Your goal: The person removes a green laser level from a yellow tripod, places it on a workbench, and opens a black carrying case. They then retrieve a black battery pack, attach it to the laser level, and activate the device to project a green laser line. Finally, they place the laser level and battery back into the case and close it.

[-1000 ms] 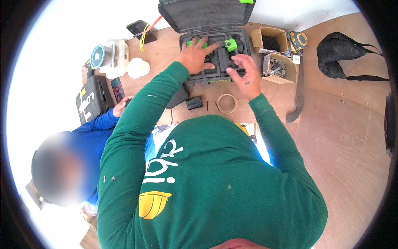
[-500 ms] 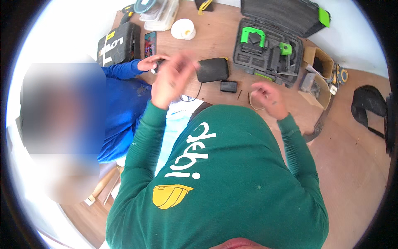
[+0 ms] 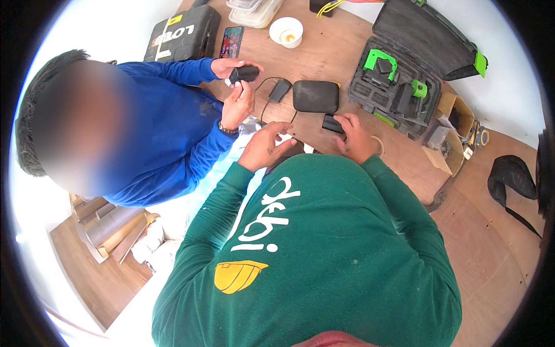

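Observation:
My right hand (image 3: 354, 137) rests on the wooden table (image 3: 341, 58), its fingers gripping a small black block (image 3: 332, 123). Beside it, my left hand (image 3: 267, 146) hovers with fingers spread and curled, holding nothing, just above a white scrap (image 3: 284, 139). In front of my hands lie a black oval pouch (image 3: 315, 96) and a black adapter (image 3: 280, 90) with a thin cable. To my left a person in a blue sleeve (image 3: 173, 124) holds a small black device (image 3: 243, 73) in both hands.
An open black tool case (image 3: 399, 87) with green parts stands at the right. Cardboard boxes (image 3: 454, 115) sit beyond it, and a black bag (image 3: 511, 179) lies on the floor. A white cup (image 3: 287, 32), a phone (image 3: 231, 41) and a shut black case (image 3: 182, 34) are at the back.
My left hand has dropped from near the other person's hands to the table in front of me. My right hand has moved onto the small black block. The view has swung left.

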Available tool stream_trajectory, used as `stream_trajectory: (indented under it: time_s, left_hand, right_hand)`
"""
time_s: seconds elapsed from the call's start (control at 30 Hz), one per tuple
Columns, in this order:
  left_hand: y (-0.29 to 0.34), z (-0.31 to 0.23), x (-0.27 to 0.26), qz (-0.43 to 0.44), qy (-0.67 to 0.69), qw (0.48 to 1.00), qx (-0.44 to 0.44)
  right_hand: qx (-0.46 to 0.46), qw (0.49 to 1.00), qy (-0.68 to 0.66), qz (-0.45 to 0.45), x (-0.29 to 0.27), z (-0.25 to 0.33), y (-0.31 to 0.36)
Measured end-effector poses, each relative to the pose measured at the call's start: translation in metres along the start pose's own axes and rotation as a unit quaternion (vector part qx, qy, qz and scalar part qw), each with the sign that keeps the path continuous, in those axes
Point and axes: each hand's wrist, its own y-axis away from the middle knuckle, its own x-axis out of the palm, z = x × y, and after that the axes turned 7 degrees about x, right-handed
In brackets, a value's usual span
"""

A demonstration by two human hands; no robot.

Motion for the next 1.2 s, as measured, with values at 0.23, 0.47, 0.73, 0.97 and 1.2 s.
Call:
stream_trajectory:
  time_s: [0.23, 0.47, 0.73, 0.97, 1.2]
  left_hand:
    - [-0.01, 0.003, 0.01, 0.009, -0.028, 0.999, 0.018]
    - [-0.046, 0.009, 0.021, 0.024, -0.077, 0.995, 0.052]
    - [-0.061, 0.001, 0.028, 0.038, -0.107, 0.99, 0.084]
    - [-0.045, 0.01, 0.011, 0.014, -0.095, 0.994, 0.049]
    - [-0.046, 0.008, 0.012, 0.005, -0.072, 0.997, 0.04]
  right_hand:
    - [0.017, 1.0, 0.016, -0.02, -0.021, 0.0, 0.015]
    - [0.084, 0.995, 0.046, 0.026, -0.004, -0.006, 0.009]
    - [0.068, 0.997, 0.015, 0.024, 0.001, -0.01, -0.004]
    - [0.305, 0.847, -0.374, 0.221, -0.015, -0.018, 0.006]
    - [0.303, 0.637, -0.663, 0.252, -0.015, 0.017, -0.043]
